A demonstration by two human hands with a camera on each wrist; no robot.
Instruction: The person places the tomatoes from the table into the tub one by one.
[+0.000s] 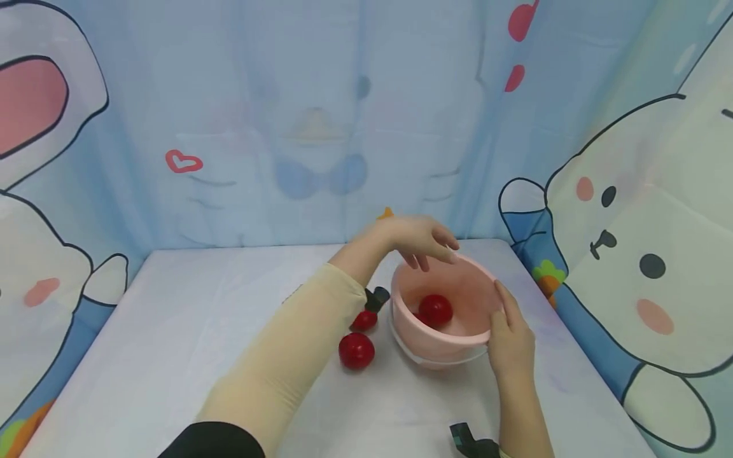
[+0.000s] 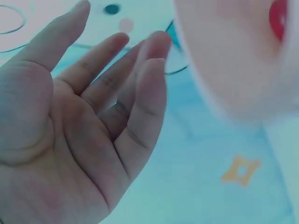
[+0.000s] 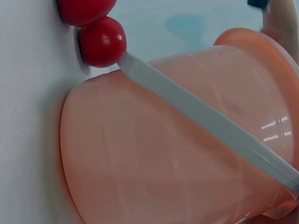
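Observation:
A pink bucket (image 1: 418, 340) stands on the table with its mouth tipped slightly toward me, its white handle (image 3: 201, 112) folded down across the side. Inside lies a shiny red ball (image 1: 436, 310), with a bit of another red thing beside it. My right hand (image 1: 512, 337) grips the bucket's right rim, thumb on the near side. Over the far left rim hovers my left hand (image 1: 422, 240), fingers loosely bent and palm empty in the left wrist view. Left of the bucket, on the table, sit a red ball (image 1: 356, 351) and a second one (image 1: 364, 320), partly behind the left forearm.
The white-covered table (image 1: 217, 318) runs back to a blue curtain (image 1: 258, 95) printed with cartoon animals. Black wrist camera mounts show on both wrists, the right one (image 1: 474, 442) low over the near table.

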